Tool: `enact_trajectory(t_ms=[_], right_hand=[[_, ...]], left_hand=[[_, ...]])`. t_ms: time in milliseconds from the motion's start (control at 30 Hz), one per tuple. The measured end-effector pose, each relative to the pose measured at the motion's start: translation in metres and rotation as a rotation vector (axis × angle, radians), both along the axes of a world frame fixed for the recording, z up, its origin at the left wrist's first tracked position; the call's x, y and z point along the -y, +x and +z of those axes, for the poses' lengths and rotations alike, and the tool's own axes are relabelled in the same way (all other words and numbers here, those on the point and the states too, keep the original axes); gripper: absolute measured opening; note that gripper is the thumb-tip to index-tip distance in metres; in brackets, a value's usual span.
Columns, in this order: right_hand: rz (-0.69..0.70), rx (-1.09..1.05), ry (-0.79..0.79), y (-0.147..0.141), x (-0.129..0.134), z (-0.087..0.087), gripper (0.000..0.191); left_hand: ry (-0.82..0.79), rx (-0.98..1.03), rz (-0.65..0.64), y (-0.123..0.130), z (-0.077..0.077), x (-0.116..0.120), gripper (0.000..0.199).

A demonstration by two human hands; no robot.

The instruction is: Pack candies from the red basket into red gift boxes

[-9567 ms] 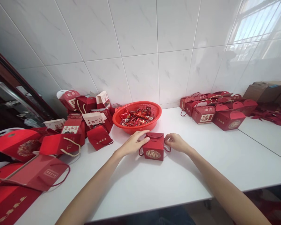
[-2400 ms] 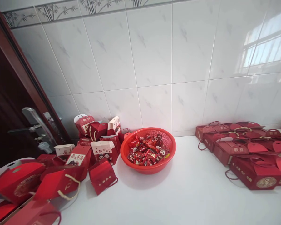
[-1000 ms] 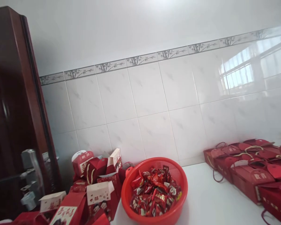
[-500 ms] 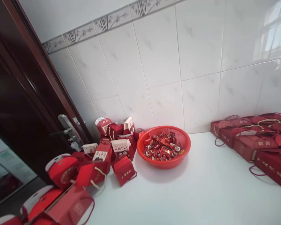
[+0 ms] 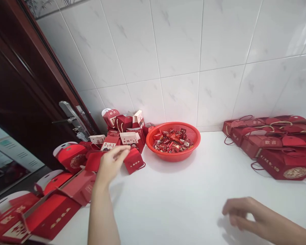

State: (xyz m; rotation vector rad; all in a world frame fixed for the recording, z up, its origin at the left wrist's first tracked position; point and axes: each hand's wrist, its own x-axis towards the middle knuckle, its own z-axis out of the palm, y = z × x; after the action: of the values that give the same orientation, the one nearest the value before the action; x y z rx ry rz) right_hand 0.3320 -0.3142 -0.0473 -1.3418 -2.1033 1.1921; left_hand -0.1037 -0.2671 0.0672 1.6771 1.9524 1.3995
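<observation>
My left hand (image 5: 114, 162) reaches over the left side of the white table, its fingers loosely bent with nothing visible in them. It is nearest to a small red gift box (image 5: 134, 161) with a cord handle; whether they touch I cannot tell. Lower right, my right hand (image 5: 241, 211) hovers above the tabletop, slightly blurred, fingers curved and a gap showing beside the thumb. A red plastic basket (image 5: 171, 156) full of wrapped candies (image 5: 173, 141) stands between and beyond the hands.
Open red gift boxes (image 5: 62, 212) line the left edge, with more piled near the wall (image 5: 178, 98). Several closed boxes (image 5: 283, 166) with cord handles sit in rows at right. A dark door (image 5: 22, 88) with a metal handle (image 5: 70, 114) borders the left.
Both my hands have come into view, the left near the small red box, the right low over the table. The view has tipped downward; the boxes and basket look unmoved.
</observation>
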Motion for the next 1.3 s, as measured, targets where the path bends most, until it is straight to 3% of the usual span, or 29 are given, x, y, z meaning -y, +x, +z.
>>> enact_trajectory(t_ms=[100, 233, 367, 467, 600, 733, 867, 1000, 1167, 1300], right_hand=[[0.125, -0.143, -0.094, -0.037, -0.043, 0.011, 0.023], [0.081, -0.312, -0.059, -0.092, -0.073, -0.009, 0.017], [0.141, -0.331, 0.002, -0.138, -0.078, -0.029, 0.013], [0.162, -0.341, 0.005, -0.160, -0.075, -0.036, 0.015], [0.070, -0.387, -0.015, -0.171, -0.071, -0.044, 0.019], [0.026, -0.427, 0.226, -0.166, -0.074, -0.044, 0.022], [-0.012, -0.470, 0.520, -0.160, -0.080, -0.026, 0.031], [0.071, -0.428, 0.650, -0.158, -0.083, 0.011, 0.029], [0.191, -0.352, 0.613, -0.151, -0.091, 0.054, 0.027], [0.196, -0.308, 0.518, -0.141, -0.097, 0.067, 0.036]], left_hand=[[-0.064, -0.023, 0.064, -0.024, 0.002, -0.044, 0.029], [-0.245, -0.103, 0.062, -0.049, -0.008, -0.072, 0.023], [-0.420, 0.037, -0.056, -0.057, -0.020, -0.071, 0.033], [-0.462, 0.113, -0.147, -0.053, -0.028, -0.063, 0.041], [-0.466, 0.036, -0.231, -0.038, -0.036, -0.051, 0.044], [-0.491, -0.106, -0.347, -0.009, -0.039, -0.036, 0.044], [-0.427, -0.278, -0.455, 0.029, -0.037, -0.024, 0.029], [-0.368, -0.337, -0.552, 0.056, -0.032, -0.024, 0.026], [-0.377, -0.217, -0.687, 0.070, -0.036, -0.035, 0.038], [-0.313, -0.147, -0.663, 0.076, -0.048, -0.041, 0.043]])
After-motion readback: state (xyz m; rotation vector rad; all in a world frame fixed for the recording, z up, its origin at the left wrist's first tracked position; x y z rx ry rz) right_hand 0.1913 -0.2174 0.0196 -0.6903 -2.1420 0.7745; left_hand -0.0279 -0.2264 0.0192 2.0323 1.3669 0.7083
